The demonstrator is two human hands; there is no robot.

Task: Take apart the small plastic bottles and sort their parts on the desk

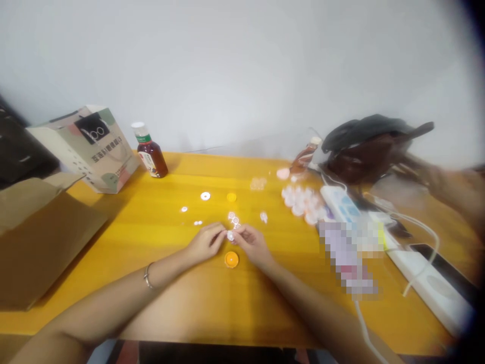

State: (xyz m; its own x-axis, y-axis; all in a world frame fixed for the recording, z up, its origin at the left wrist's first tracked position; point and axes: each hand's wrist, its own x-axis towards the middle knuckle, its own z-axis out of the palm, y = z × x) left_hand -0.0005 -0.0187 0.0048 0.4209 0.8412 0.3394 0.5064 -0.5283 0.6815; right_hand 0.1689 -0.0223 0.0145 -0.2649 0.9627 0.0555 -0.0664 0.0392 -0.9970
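Note:
My left hand (209, 241) and my right hand (253, 243) meet over the middle of the table. Between their fingertips they pinch a small white piece (230, 235), too small and blurred to name. Just below it on the table sits a round orange cap-like dish (231, 260) with a tiny pale spot inside. Beyond my fingers lies a string of small white pieces with reddish rings (235, 220). A yellow disc (231, 197) and a white ring-shaped disc (205, 196) lie farther back. Small white bits (197, 223) lie to the left, another white piece (263, 217) to the right.
At left stand a brown paper bag (45, 237), a printed gift bag (102, 156) and a brown bottle (153, 159). At right are a cluster of pale round items (301, 202), a tilted bottle (304, 157), power strips (428, 283) with cables, a phone, a dark bag (359, 146) and another person's blurred arm (454, 192).

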